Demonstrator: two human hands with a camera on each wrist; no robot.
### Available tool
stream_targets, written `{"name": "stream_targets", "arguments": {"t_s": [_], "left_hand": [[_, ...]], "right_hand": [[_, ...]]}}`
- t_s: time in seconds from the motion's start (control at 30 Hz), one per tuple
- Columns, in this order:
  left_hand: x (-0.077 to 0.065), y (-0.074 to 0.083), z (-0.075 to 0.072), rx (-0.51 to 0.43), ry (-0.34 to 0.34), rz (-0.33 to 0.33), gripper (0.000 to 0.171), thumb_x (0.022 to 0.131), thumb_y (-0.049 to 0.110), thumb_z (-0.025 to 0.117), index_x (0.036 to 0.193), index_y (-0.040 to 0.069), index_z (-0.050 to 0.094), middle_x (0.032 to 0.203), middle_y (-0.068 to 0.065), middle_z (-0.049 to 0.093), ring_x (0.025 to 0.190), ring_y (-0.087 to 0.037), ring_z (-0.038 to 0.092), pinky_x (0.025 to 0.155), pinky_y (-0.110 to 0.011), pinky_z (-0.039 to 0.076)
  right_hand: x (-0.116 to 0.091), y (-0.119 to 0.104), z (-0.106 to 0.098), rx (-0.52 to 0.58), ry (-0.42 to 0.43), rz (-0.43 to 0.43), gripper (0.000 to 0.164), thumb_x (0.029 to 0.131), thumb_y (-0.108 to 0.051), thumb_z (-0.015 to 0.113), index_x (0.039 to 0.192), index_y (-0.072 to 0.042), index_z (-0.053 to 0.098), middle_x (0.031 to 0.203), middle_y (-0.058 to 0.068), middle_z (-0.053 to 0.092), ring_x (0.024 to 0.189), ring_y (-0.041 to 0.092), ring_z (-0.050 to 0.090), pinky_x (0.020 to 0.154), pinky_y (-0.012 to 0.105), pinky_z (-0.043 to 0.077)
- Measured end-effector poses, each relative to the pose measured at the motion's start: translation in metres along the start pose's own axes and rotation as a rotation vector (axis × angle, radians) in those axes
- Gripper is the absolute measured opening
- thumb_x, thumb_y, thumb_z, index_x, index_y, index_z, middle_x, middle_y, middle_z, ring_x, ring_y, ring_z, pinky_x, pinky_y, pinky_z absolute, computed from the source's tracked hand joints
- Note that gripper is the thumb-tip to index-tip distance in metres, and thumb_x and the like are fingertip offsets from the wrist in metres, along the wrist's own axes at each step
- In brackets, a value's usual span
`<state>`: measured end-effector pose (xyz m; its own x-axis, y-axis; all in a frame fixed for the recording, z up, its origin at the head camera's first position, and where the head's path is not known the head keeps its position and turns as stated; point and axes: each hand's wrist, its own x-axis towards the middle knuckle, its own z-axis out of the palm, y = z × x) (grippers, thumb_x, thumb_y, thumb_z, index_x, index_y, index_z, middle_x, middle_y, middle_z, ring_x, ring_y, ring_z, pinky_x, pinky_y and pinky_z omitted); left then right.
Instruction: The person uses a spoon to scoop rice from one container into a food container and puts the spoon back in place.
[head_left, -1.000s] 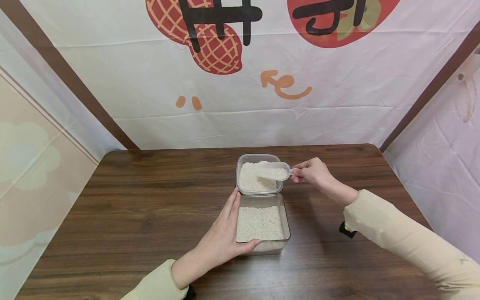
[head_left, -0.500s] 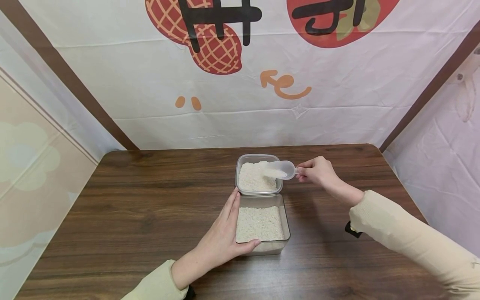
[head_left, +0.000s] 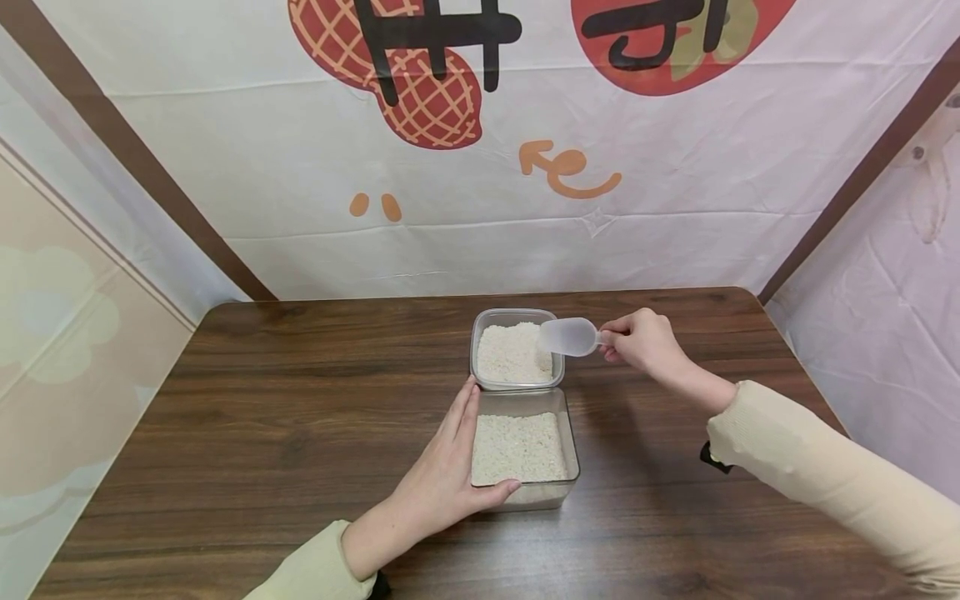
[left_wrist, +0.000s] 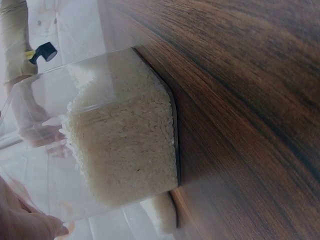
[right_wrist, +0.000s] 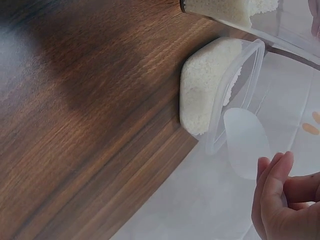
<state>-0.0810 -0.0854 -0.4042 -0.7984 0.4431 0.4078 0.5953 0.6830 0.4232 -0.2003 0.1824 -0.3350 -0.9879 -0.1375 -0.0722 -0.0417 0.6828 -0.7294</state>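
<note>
scoop: a translucent white plastic scoop with a rounded blade, tilted with its back turned up, its blade over the right rim of the farther tub; whether it touches that rim, i cannot tell.
right hand: the right hand pinches the scoop's short handle between thumb and fingers, to the right of the farther tub and above the table.
farther tub: a clear plastic, square tub with rounded corners, upright on the table.
rice in it: white rice grains heaped unevenly below the rim.
nearer container: a grey-tinted transparent, square container, upright and just in front of the farther tub; whether their walls touch, i cannot tell.
rice in that one: a bed of pale rice, fairly level, below the rim.
left hand: the left hand rests against the nearer container, fingers straight along its left side, thumb spread apart from them at the near rim.
sleeves: a cream long sleeve on the right arm and a matching cuff on the left.
table: a dark brown wood-grain tabletop under both vessels.
backdrop: a white fabric sheet printed with a red peanut shape behind the table.
</note>
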Motion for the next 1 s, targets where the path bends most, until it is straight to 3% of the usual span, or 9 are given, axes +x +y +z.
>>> {"name": "stream_targets", "arguments": {"t_s": [0.33,1.0], "left_hand": [[0.0,0.001,-0.001,-0.006,-0.015,-0.022,0.107,0.072,0.053,0.067,0.141,-0.009,0.014,0.15,-0.018,0.009,0.134,-0.029,0.023,0.104,-0.041,0.03],[-0.001,0.001,0.0,0.0,0.005,-0.011,0.106,0.072,0.052,0.068,0.14,-0.01,0.016,0.15,-0.018,0.01,0.133,-0.03,0.025,0.103,-0.041,0.031]], "right_hand": [[-0.002,-0.005,-0.007,-0.053,0.043,-0.048,0.021,0.087,-0.006,0.056,0.096,0.009,0.067,0.069,0.012,0.068,0.055,0.007,0.062,0.053,0.02,0.052],[-0.023,-0.025,-0.015,-0.054,0.051,-0.132,0.02,0.087,-0.004,0.057,0.098,0.01,0.066,0.074,0.016,0.068,0.058,0.013,0.064,0.053,0.02,0.052]]}}
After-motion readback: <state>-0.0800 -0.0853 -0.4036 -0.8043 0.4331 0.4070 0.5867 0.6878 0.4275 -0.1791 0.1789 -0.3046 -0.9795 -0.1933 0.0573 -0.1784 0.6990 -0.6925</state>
